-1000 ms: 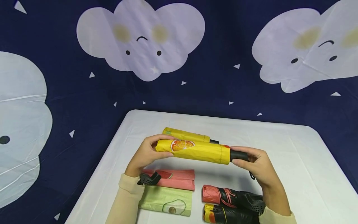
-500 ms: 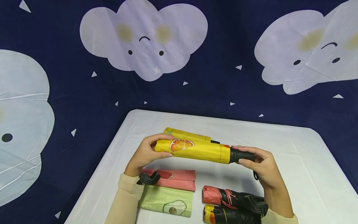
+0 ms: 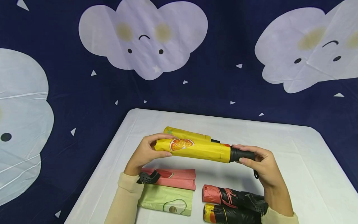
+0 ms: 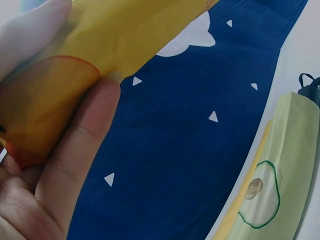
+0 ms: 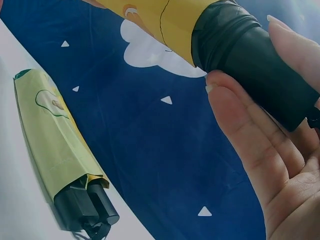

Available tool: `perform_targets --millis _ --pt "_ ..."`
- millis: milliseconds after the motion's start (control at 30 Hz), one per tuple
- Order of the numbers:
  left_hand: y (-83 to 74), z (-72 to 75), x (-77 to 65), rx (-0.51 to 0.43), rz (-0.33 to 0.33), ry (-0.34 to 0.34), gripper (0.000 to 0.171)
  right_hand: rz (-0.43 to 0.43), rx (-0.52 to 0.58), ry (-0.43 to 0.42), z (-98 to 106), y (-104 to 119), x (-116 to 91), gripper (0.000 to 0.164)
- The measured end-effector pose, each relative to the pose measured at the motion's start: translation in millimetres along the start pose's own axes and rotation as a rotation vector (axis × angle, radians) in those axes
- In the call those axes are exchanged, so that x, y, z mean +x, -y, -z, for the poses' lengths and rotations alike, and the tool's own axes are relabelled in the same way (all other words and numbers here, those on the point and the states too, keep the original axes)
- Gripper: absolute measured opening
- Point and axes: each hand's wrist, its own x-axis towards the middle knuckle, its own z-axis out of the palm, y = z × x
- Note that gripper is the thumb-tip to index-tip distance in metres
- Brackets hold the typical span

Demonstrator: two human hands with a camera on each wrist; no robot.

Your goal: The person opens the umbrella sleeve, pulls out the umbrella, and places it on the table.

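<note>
A yellow umbrella sleeve [image 3: 195,151] with an orange-slice print is held level above the table. My left hand [image 3: 145,152] pinches its left end between thumb and fingers. Out of its right end comes a folded black umbrella [image 3: 241,154]. The thumb and fingers of my right hand [image 3: 268,165] grip the umbrella's handle, and a wrist loop hangs below. Pleated black cloth shows at the sleeve's mouth in the right wrist view. Behind lies another yellow sleeved umbrella [image 3: 187,133]. In the wrist views a green avocado-print sleeved umbrella [image 5: 45,135] lies beside it, hidden in the head view.
Nearer on the white table [image 3: 305,161] lie a pink watermelon sleeve [image 3: 179,180] and a flat green avocado sleeve [image 3: 167,199]. To their right are two folded black umbrellas, one pink-ended [image 3: 212,193], one yellow-ended [image 3: 223,214]. A navy cloud-print backdrop [image 3: 218,93] stands behind.
My right hand has moved a little right with the handle, and more of the black umbrella shows outside the sleeve. Over the last half second both hands stay nearly still.
</note>
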Motion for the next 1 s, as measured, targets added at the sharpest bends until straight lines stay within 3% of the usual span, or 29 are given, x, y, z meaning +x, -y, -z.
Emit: perform_targets --millis 400,833,1000 --pt "-3.9 6.0 -3.9 -0.046 0.024 -0.026 0.052 0.031 0.03 0.002 9.3 3.7 -2.1 0.045" --pt "-5.0 14.5 -6.2 -0.016 0.007 -0.028 0.051 0.06 0.012 0.003 16.7 6.4 -4.8 0.044" --pt "-5.2 15.8 -7.7 -0.021 0.03 -0.048 0.049 0.072 0.043 0.017 18.6 6.6 -5.5 0.043"
